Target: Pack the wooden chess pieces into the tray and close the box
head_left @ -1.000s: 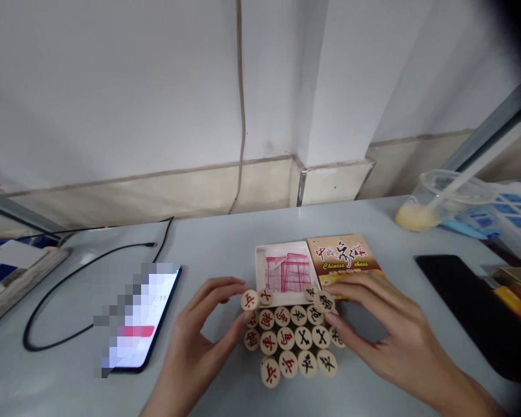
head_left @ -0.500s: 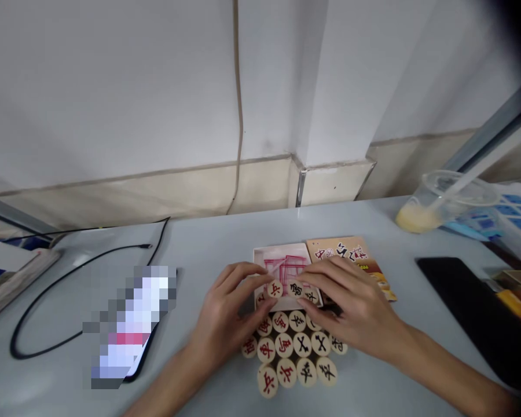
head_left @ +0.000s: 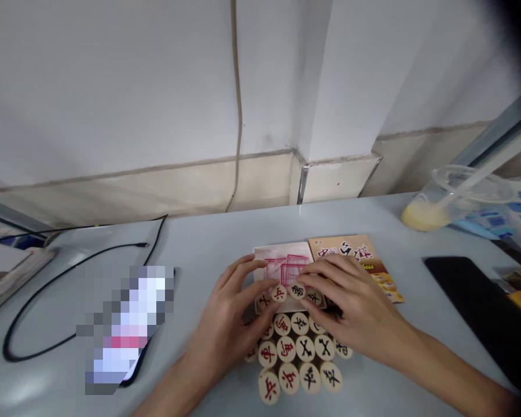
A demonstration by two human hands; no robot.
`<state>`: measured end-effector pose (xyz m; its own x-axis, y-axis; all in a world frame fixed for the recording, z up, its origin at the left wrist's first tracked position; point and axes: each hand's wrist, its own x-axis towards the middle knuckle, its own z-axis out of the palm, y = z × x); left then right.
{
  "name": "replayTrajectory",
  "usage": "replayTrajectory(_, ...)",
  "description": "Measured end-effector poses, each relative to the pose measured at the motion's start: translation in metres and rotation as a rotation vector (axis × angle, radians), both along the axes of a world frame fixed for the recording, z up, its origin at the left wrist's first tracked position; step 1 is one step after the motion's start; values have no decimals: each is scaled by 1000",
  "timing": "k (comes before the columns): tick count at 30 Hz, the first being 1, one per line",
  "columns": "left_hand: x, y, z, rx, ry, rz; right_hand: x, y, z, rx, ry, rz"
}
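My left hand pinches a round Chinese chess piece with a red character between thumb and fingers. Opposite it, my right hand grips a piece with a black character. Both pieces are over the near part of a shallow white box with pink lines drawn inside. One more piece lies in the box's near right corner, and another is partly hidden at the near left. In front of the box stand rows of red and black pieces, some covered by my hands.
A printed box lid lies right of the white box. At left are a phone with a blurred screen and a black cable. A plastic cup with yellow drink and a black flat object are at right.
The view has shifted slightly. Both hands stay over the near part of the box, each still holding its chess piece, and the two pieces have moved slightly nearer to me.
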<state>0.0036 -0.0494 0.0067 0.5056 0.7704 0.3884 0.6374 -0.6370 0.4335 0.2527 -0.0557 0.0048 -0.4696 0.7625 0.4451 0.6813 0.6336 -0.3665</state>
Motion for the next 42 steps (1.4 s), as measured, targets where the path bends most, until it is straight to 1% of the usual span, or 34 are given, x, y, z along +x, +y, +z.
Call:
replayTrajectory(5,1,-2,0,-12,20,5,-2,-3,3,-23,9,13)
replayTrajectory(15,0,-3,6,-78,38,-34,-2,-3,10,-117,17,74)
replayTrajectory(18,-1,-1,10,-44,-16,-25,0,-2,10,-86,53,83)
replayTrajectory(20,-3,1,15,1,-54,-1,2,0,11,-46,82,61)
replayTrajectory(23,-6,-2,26,46,-102,72,6,-2,15,28,127,0)
replayTrajectory(25,-8,-10,30,47,-124,126,9,-10,17,56,179,-36)
replayTrajectory(26,-9,-17,30,45,-130,155,11,-16,17,61,206,-50)
replayTrajectory(28,-13,-35,24,43,-129,219,14,-31,13,59,243,-77)
replayTrajectory(31,-23,-64,8,15,-92,293,19,-59,-4,3,239,-113)
replayTrajectory(34,-33,-85,-6,-11,-7,228,23,-80,-21,-24,190,-83)
replayTrajectory(37,-38,-92,-10,23,71,167,24,-87,-27,30,127,-76)
replayTrajectory(42,-36,-88,-6,96,120,106,22,-84,-22,74,72,-111)
